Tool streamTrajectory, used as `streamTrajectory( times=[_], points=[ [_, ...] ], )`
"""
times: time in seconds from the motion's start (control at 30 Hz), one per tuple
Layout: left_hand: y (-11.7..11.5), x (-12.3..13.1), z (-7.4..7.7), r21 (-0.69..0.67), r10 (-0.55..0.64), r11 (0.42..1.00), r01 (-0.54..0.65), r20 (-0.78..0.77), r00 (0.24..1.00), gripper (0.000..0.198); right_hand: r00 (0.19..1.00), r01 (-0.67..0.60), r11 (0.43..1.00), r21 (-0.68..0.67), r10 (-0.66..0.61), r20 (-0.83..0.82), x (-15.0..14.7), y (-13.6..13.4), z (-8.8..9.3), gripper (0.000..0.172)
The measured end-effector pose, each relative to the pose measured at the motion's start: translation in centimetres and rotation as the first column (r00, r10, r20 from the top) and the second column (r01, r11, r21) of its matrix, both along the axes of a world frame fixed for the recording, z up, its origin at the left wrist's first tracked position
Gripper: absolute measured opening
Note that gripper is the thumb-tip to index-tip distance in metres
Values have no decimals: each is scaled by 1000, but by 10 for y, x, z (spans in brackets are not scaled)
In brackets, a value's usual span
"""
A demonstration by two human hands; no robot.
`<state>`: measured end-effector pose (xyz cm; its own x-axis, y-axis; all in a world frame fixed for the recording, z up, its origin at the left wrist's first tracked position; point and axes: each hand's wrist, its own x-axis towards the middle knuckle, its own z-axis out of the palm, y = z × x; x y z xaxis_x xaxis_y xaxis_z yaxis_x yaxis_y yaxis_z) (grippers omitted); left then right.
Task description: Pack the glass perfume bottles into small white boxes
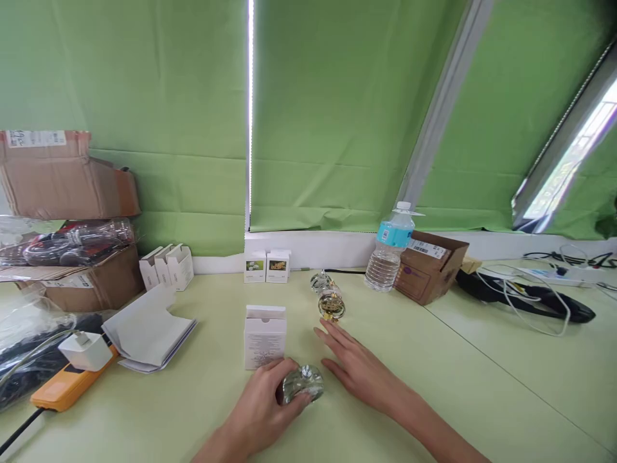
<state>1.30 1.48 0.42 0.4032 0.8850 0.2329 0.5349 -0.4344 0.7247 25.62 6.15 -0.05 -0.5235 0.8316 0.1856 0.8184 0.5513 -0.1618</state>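
My left hand (263, 405) is closed around a small clear glass bottle (304, 383) with a metallic neck on top, near the front of the table. My right hand (354, 366) lies low over the tabletop with its fingers stretched out. Its fingertips are right by a gold-coloured piece (331, 307), and I cannot tell whether they touch it. Clear glass items (322, 281) stand in a row behind that piece. Just beyond my left hand, a white carton (265, 337) stands upright with printed text on its front.
Two small picture boxes (266, 267) and several white cartons (166, 267) stand along the back. Right of them are a water bottle (388, 251) and a brown box (429, 267). At left lie folded papers (149, 328), an orange power strip (72, 386) and stacked cardboard boxes (58, 177).
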Motion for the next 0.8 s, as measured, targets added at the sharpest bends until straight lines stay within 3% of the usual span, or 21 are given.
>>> streamTrajectory(
  times=[0.4, 0.67, 0.8],
  points=[
    [-2, 1, 3, -20, 1, 1000, -1, -20, 1000, 11, 997, 54, 998, 10, -53, -51, 7, 1, -1, 53],
    [-2, 1, 1, -6, -1, 1000, 1, 12, 1000, 9, 967, 229, 973, -23, -230, -107, 15, 8, -7, 22],
    [-2, 2, 1, -1, 3, 1000, -3, 10, 1000, 9, 962, 255, 967, -21, -256, -98, 10, 7, -14, 23]
  ],
)
